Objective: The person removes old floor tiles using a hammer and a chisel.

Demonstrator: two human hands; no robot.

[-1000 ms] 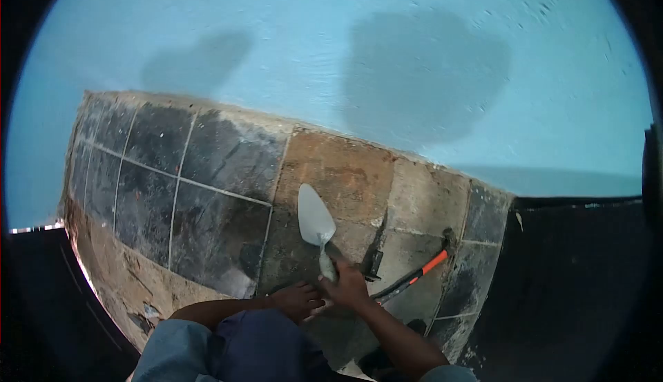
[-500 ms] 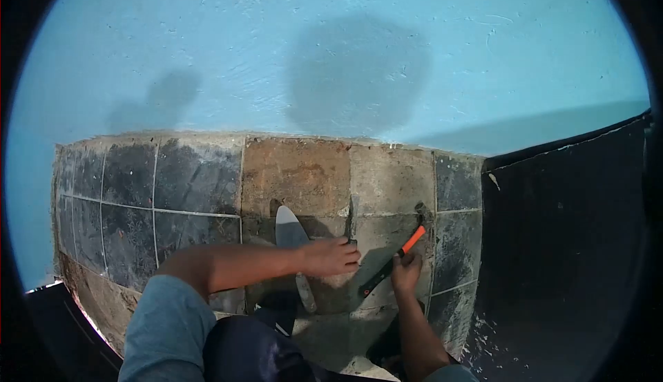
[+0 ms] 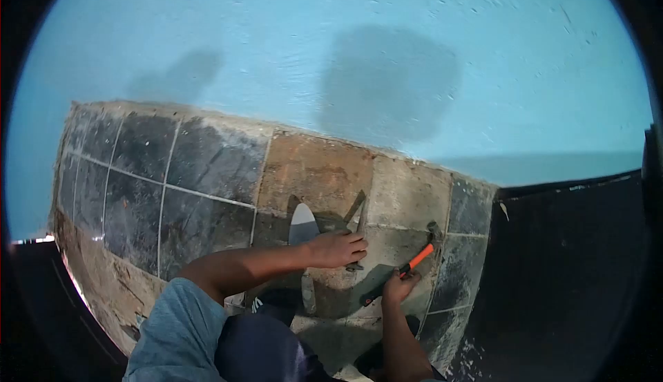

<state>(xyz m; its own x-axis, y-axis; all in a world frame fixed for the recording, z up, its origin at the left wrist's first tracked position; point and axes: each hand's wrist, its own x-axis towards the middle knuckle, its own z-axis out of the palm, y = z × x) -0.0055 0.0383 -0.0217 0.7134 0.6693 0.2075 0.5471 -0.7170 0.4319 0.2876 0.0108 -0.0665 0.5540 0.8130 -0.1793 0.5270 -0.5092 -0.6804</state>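
My left hand (image 3: 338, 249) is closed round a slim dark metal chisel (image 3: 361, 222); its far end rests at the joint between two bare squares, and its near end shows below my fingers. My right hand (image 3: 400, 287) grips a hammer (image 3: 418, 260) with an orange and black handle. The hammer's dark head points away from me, close over the floor to the right of the chisel. Under my left wrist lies a trowel (image 3: 302, 224), its pale pointed blade beyond the wrist and its worn handle on the near side. My wrist hides its middle.
Dark tiles (image 3: 207, 161) cover the floor to the left, with more at the right. Between them is a bare, brownish patch (image 3: 314, 168). A blue wall (image 3: 276, 50) rises at the back, bearing shadows. A large black panel (image 3: 573, 264) stands at the right.
The view has tilted, so the floor slants down to the right. The chisel leans more to the side in my left hand. My right hand still holds the hammer, with its head near the floor.
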